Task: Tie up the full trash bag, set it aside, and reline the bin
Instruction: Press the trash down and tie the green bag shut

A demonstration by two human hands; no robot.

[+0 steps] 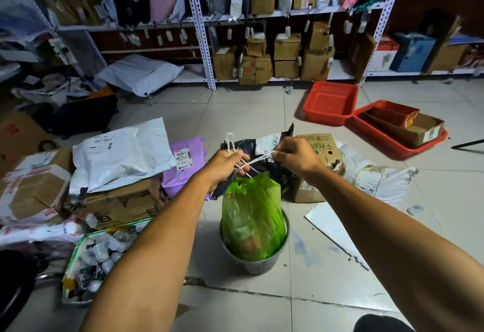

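A full green trash bag [251, 216] stands upright in a small grey bin [258, 266] on the tiled floor. Its mouth is gathered at the top, where white drawstrings [251, 163] cross between my hands. My left hand [225, 165] grips one string, with a white loop sticking up above its fingers. My right hand [294, 155] pinches the other string end and pulls it to the right. Both hands are above the bag, a little apart.
Parcels and cardboard boxes [117, 174] lie to the left and behind the bin. A green-rimmed tray of small items [97, 255] sits at lower left. Two red baskets [332, 102] are on the floor at right. Shelving [262, 30] with boxes fills the back.
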